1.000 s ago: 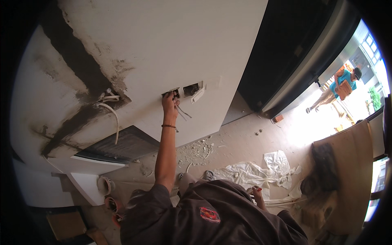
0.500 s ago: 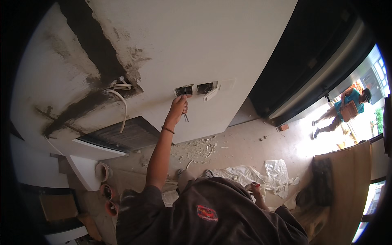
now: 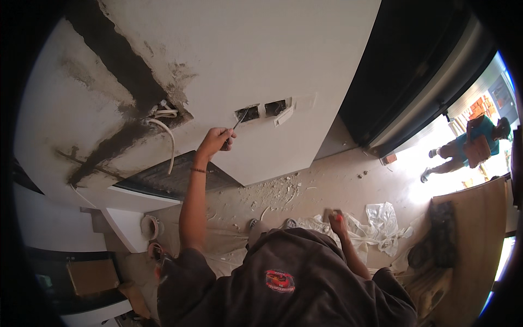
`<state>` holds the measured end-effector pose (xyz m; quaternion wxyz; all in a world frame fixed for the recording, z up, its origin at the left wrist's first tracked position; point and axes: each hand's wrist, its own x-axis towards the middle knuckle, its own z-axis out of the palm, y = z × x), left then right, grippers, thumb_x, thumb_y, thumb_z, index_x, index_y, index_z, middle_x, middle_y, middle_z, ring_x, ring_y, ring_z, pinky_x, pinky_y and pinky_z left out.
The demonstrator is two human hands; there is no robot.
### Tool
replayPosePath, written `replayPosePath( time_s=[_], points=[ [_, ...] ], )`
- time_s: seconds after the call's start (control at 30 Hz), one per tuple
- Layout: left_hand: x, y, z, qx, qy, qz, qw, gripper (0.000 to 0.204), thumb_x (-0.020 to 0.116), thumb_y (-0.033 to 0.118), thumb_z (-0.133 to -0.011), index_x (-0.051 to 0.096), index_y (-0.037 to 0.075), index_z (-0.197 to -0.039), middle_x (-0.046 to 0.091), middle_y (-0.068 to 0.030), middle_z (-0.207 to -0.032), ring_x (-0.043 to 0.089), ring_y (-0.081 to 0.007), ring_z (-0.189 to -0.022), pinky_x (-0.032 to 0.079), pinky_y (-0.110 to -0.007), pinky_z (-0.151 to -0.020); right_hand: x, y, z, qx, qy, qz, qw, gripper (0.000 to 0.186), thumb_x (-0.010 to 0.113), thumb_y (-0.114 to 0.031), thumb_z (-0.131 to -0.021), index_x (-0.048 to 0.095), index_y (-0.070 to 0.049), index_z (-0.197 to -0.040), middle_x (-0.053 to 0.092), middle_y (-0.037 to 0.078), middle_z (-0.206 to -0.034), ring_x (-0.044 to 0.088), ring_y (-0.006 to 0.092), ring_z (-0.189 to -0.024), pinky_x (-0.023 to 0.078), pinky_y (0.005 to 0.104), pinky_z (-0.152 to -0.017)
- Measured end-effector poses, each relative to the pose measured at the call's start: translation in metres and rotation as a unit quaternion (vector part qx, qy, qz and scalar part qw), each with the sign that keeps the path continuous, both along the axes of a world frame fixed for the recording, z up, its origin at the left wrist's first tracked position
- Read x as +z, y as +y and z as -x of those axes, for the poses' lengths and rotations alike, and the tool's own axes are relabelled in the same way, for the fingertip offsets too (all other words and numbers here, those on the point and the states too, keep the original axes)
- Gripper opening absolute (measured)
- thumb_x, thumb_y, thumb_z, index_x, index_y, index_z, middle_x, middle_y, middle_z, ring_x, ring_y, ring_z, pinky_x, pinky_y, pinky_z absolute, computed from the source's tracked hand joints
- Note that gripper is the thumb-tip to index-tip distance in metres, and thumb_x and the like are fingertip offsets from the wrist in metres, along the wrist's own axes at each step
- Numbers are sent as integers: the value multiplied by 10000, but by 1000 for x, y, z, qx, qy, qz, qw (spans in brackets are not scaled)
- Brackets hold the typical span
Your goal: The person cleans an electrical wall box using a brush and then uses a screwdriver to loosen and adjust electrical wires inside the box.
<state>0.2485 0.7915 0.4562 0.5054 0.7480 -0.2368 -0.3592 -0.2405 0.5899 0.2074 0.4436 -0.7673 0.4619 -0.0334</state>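
Observation:
My left hand (image 3: 217, 143) is closed on a thin wire (image 3: 239, 120), out in front of the white wall panel. The wire runs up from my fingers into the left of two dark rectangular socket openings (image 3: 249, 113). Beside it is the second opening (image 3: 275, 108), with a small white plate (image 3: 284, 116) hanging tilted at its lower right corner. Low by my right side, my right hand (image 3: 338, 222) is closed around a small red thing (image 3: 339, 217); its kind is too small to tell.
Thick white cables (image 3: 166, 131) hang from a rough hole at left. Rubble (image 3: 272, 193) and crumpled plastic sheeting (image 3: 381, 223) lie on the floor. Clay pots (image 3: 151, 226) stand at lower left. At right, another person (image 3: 479, 141) carries bricks near a bright doorway.
My left hand has drawn back from the left opening, down and to the left, with the wire stretched between. My right hand has risen forward. The other person has shifted right.

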Motion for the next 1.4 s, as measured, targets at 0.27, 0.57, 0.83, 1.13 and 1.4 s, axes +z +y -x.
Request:
replayPosePath(
  time_s=[0.27, 0.57, 0.83, 1.13, 1.4],
  points=[
    [17, -6, -11, -41, -110, -69, 991, 301, 559, 295, -919, 671, 16, -911, 636, -21, -742, 541, -81, -628, 434, -227, -577, 223, 38, -248, 169, -374, 141, 901, 360, 606, -118, -846, 538, -12, -1183, 605, 182, -1010, 618, 327, -905, 503, 389, -757],
    [12, 4, -14, -35, -64, 6, 997, 220, 571, 178, -901, 672, 5, -992, 646, -11, -762, 499, -64, -623, 407, -205, -563, 245, 31, -366, 201, -359, 341, 845, 286, 583, -108, -841, 574, -4, -1107, 578, 188, -935, 583, 384, -826, 481, 455, -709],
    [3, 10, -29, -67, 33, 53, 996, 263, 572, 216, -911, 629, 37, -1096, 647, 0, -865, 573, -78, -792, 471, -240, -739, 284, 37, -348, 196, -317, 281, 884, 202, 595, -187, -847, 646, 3, -891, 626, 188, -838, 601, 355, -828, 485, 428, -716],
    [-57, 17, 8, -86, 319, 211, 920, 427, 536, 219, -926, 433, 119, -1329, 564, -50, -1218, 551, -121, -995, 441, -330, -858, 189, 72, -225, 26, -146, -21, 989, 235, 604, -206, -826, 612, -17, -967, 628, 79, -744, 611, 151, -621, 497, 280, -543],
    [-155, 86, 104, -502, -122, -87, 852, 697, 598, 384, -801, 369, 0, -1336, 482, -275, -1281, 493, -405, -1168, 396, -449, -986, 118, 218, -184, -115, -319, -400, 852, 393, 602, -246, -908, 496, -31, -1218, 594, 138, -1101, 600, 232, -1008, 509, 372, -851]
  ],
)
